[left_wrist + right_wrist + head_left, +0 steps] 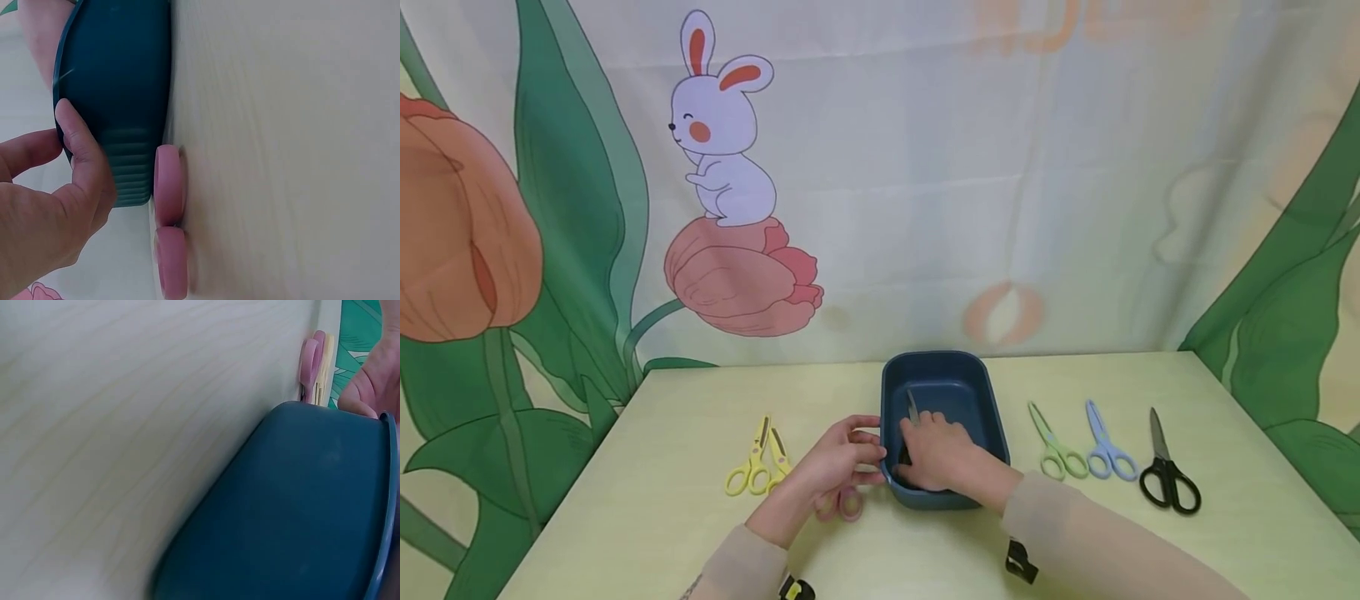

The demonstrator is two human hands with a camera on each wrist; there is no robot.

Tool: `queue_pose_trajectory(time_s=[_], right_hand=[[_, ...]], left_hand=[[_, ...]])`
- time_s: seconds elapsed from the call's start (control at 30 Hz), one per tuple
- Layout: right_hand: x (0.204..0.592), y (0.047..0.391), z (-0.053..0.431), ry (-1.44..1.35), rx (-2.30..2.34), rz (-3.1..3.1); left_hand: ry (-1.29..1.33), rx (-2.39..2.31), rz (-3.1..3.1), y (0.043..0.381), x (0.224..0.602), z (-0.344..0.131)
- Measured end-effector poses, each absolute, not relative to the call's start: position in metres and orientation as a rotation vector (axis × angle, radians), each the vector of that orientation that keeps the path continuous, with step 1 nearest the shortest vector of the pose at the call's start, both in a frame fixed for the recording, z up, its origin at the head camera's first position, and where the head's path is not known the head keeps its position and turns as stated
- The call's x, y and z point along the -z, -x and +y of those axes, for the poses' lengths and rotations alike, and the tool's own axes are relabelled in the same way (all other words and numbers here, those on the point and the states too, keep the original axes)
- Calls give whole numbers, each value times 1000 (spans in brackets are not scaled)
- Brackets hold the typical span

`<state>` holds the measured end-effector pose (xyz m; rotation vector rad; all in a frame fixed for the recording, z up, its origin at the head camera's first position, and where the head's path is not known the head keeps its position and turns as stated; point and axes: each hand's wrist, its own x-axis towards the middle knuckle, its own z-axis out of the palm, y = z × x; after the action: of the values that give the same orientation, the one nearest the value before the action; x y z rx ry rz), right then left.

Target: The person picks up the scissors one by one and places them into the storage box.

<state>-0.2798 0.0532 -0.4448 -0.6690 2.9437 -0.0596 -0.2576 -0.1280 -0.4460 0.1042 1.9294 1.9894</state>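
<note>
A dark blue plastic bin stands on the table in the head view. My left hand holds its left rim between thumb and finger, as the left wrist view also shows. Inside the bin, my right hand grips a pair of scissors; a metal blade points away from me and a bit of dark handle shows by the thumb. The right fingertips are partly hidden. Pink-handled scissors lie beside the bin under my left hand, with their handle loops against the bin's base.
Two yellow scissors lie left of my left hand. To the right of the bin are green scissors, blue scissors and black-handled scissors. A printed curtain hangs behind the table.
</note>
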Motion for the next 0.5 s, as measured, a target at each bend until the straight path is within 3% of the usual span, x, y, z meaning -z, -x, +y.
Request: queue_pose_trajectory(time_s=[0.5], right_hand=[[432,268,78,861,227,3085]], left_hand=[[-91,-1971,1951,257,445,-124]])
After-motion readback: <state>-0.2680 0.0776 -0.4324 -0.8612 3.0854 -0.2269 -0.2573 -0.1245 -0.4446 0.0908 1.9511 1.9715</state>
